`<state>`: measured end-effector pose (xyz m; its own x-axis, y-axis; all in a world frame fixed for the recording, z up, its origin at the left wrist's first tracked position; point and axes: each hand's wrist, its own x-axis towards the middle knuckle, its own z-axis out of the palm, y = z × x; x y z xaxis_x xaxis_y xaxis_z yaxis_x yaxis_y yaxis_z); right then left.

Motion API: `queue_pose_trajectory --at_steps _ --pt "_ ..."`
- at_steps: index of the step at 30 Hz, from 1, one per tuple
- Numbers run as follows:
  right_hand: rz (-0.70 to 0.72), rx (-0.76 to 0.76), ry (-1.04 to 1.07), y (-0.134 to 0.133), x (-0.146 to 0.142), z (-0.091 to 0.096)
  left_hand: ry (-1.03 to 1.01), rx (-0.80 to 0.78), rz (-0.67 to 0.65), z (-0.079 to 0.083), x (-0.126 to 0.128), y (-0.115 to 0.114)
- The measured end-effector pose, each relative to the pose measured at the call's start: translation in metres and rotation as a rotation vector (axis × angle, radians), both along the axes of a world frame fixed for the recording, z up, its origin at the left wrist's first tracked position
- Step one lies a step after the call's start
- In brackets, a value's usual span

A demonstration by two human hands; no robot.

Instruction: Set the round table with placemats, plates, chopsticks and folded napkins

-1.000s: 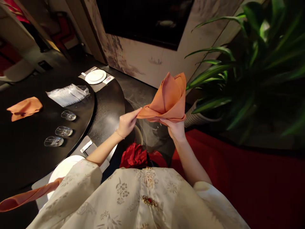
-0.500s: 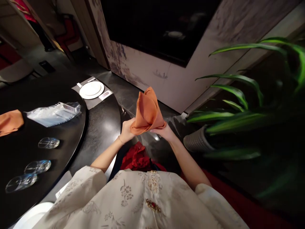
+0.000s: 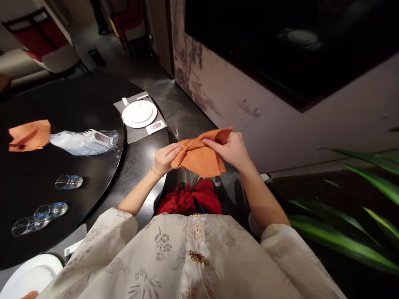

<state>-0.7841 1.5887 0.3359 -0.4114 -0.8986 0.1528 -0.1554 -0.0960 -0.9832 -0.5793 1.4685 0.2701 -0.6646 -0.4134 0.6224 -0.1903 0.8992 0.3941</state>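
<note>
- From my remote seat I take the plate stack [image 3: 140, 114] as landmark; it sits on a grey placemat [image 3: 134, 135] at the edge of the dark bench [image 3: 137, 155].
- The orange napkin [image 3: 202, 160] is held in the air, nearer to me than the plate stack and to its right, folded and gathered at its left end.
- I have both hands grasping it: the left hand [image 3: 163, 160] pinches the gathered end, and the right hand [image 3: 236, 150] grips the wider side, thumb on top.
- Left of the plate stack I see a clear plastic bag [image 3: 77, 143] of white items, with a second napkin [image 3: 29, 135] beyond it.
- Three glasses [image 3: 68, 182] lie left of the plate stack and nearer to me.
- Nearer again is a white plate [image 3: 34, 272]; something orange shows at its edge, perhaps cloth, but the frame cuts it off.
- Well right of the plate stack, I see leaves [image 3: 343, 236].
</note>
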Motion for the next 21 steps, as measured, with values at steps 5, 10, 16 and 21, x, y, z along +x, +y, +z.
queue_pose_trajectory --at_steps 5,10,16,21 --pt "0.237 0.193 -0.413 -0.020 0.010 -0.036 0.140 0.056 -0.075 -0.004 0.024 0.007" --pt "0.212 0.233 -0.593 0.006 0.035 -0.052 0.267 0.119 0.121 -0.017 0.037 0.033" --pt "0.233 0.200 -0.648 0.028 0.060 -0.049 0.330 0.199 0.252 -0.025 0.056 0.042" --pt "0.140 0.043 -0.683 0.008 0.092 -0.060 0.328 0.431 0.339 -0.023 0.081 0.035"
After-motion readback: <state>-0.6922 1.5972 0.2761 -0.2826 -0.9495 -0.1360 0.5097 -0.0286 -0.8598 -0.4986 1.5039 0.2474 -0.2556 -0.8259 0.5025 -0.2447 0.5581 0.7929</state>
